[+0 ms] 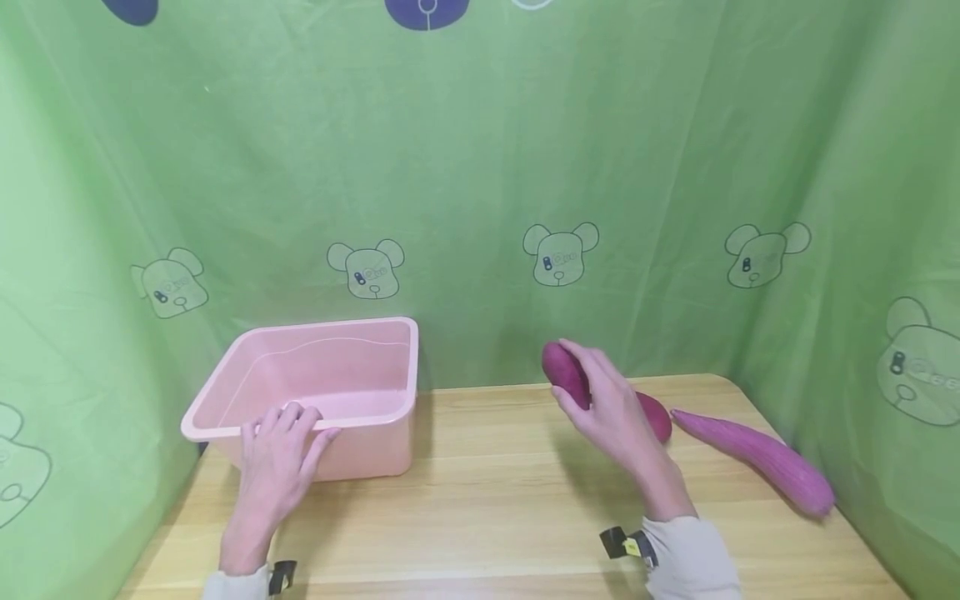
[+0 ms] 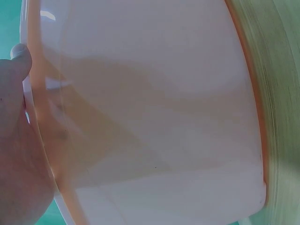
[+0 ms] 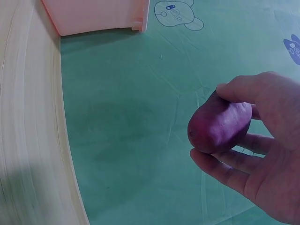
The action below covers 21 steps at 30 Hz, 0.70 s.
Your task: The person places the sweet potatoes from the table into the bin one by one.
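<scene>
A dark purple-red tuber (image 1: 564, 372) is held above the table by my right hand (image 1: 611, 412); in the right wrist view the thumb and fingers grip the tuber (image 3: 219, 123) from both sides. My left hand (image 1: 276, 467) grips the near rim of a pink basin (image 1: 375, 450), fingers over the edge and thumb along it. The left wrist view shows the basin's wall (image 2: 164, 117) close up, with part of the hand (image 2: 21, 140) at its rim. No contents show in the visible part of the basin.
A second dark red tuber (image 1: 655, 417) lies behind the right hand, partly hidden. To its right, a long purple eggplant-like vegetable (image 1: 757, 454) lies slanted on the wooden table (image 1: 487, 517). Green curtains (image 1: 465, 167) with bear prints hang at the back and sides.
</scene>
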Tool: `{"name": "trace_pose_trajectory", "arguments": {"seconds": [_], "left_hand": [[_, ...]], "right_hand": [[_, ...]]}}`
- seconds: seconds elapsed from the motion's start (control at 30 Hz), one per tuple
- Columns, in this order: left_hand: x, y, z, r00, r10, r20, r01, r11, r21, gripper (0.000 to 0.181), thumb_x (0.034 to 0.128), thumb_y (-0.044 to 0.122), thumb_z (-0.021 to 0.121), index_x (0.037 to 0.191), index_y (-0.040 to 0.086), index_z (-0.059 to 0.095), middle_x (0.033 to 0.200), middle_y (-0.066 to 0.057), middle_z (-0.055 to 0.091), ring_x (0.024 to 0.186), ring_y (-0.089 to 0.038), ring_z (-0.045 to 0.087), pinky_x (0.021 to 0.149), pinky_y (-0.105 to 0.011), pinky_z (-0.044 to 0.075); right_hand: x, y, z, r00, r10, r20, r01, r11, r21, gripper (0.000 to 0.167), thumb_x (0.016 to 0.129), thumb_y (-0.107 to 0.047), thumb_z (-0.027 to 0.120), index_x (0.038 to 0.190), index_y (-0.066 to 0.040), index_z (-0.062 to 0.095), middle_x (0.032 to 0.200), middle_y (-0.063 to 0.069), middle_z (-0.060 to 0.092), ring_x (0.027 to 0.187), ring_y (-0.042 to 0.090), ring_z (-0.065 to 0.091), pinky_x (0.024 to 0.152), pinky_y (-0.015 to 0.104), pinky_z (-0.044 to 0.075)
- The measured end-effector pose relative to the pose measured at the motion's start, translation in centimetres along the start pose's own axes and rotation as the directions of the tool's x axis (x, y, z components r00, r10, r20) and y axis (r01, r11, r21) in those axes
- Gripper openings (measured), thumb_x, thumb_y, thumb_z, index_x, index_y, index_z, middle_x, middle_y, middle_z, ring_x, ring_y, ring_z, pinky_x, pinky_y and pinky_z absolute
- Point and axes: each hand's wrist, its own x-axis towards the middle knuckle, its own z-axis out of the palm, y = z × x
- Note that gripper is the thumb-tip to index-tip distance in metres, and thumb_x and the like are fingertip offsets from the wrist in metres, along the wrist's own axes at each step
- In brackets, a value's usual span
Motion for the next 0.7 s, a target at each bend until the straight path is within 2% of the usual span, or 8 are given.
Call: {"name": "trace_pose_trajectory", "arguments": {"seconds": [0.37, 0.7], "left_hand": [[0.0, 0.1, 0.0, 1.000, 0.008, -0.010, -0.008, 1.000, -0.008, 0.024, 0.0985, 0.039, 0.066, 0.098, 0.016, 0.061, 0.094, -0.004, 0.058, 0.091, -0.029, 0.051, 0.087, -0.055, 0.031], [0.0, 0.0, 0.1, 1.000, -0.001, -0.007, 0.001, 1.000, -0.006, 0.025, 0.0995, 0.040, 0.065, 0.098, 0.016, 0.061, 0.094, -0.004, 0.058, 0.092, -0.029, 0.051, 0.087, -0.054, 0.031]], "right_hand": [[0.5, -0.6, 0.6, 1.000, -0.023, 0.014, 0.023, 1.000, 0.019, 0.067, 0.091, -0.012, 0.078, 0.151, -0.012, 0.047, 0.135, 0.014, 0.058, 0.109, 0.031, 0.064, 0.083, 0.049, 0.058], [0.9, -0.9, 1.1, 0.999, -0.021, 0.032, 0.020, 0.999, 0.026, 0.070, 0.090, -0.017, 0.080, 0.152, -0.014, 0.047, 0.138, 0.011, 0.057, 0.111, 0.029, 0.064, 0.084, 0.046, 0.058]]}}
